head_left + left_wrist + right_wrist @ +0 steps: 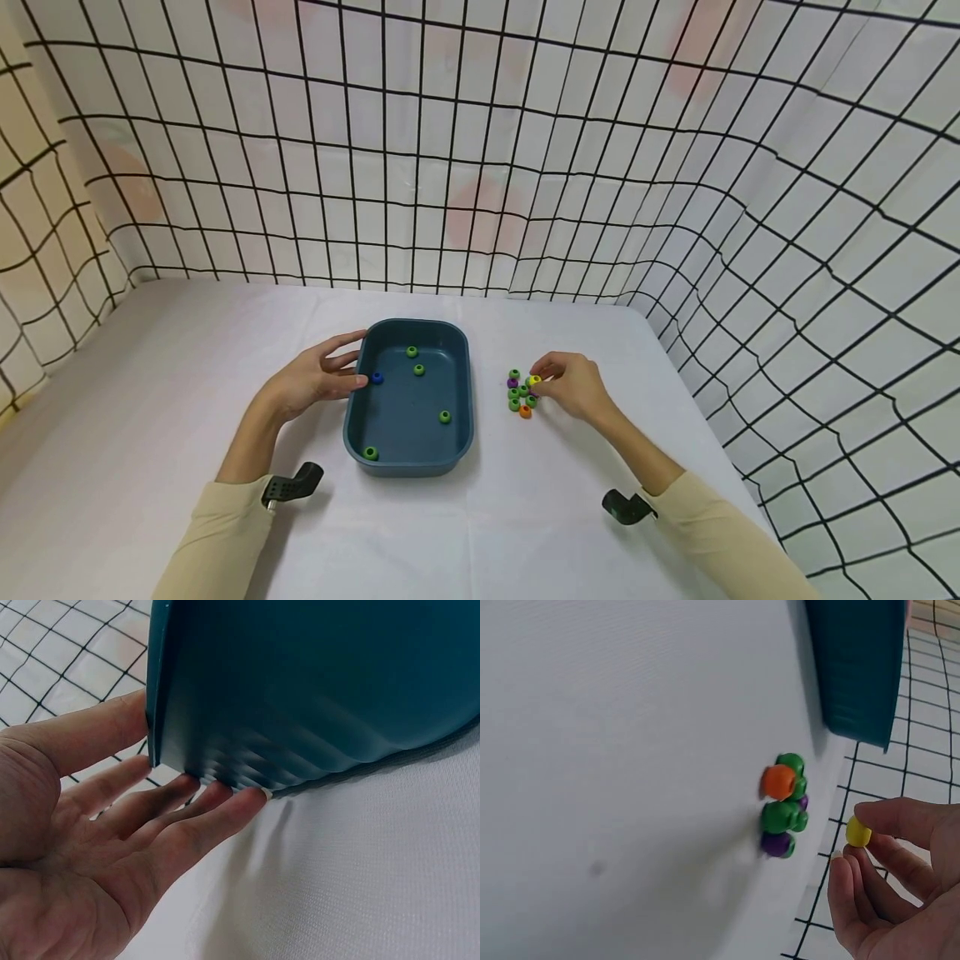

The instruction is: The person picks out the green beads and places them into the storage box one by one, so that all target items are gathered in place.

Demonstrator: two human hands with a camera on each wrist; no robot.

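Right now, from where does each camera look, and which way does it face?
Head: worn on the head, facing forward and down at the tray and bead cluster; left hand, right hand and sleeves show.
Left wrist: on that wrist, facing the tray's outer side; the left hand shows, touching it.
Right wrist: on that wrist, facing the bead cluster; the right hand shows, pinching a yellow bead.
Head and right wrist share the yellow bead.

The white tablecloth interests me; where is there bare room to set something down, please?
Wide free patches of white tablecloth lie left of the left hand and in front of the blue tray, between the sleeves. A narrow strip is bare between tray and bead cluster. That cluster is crowded, with the right hand pinching a yellow bead close by.
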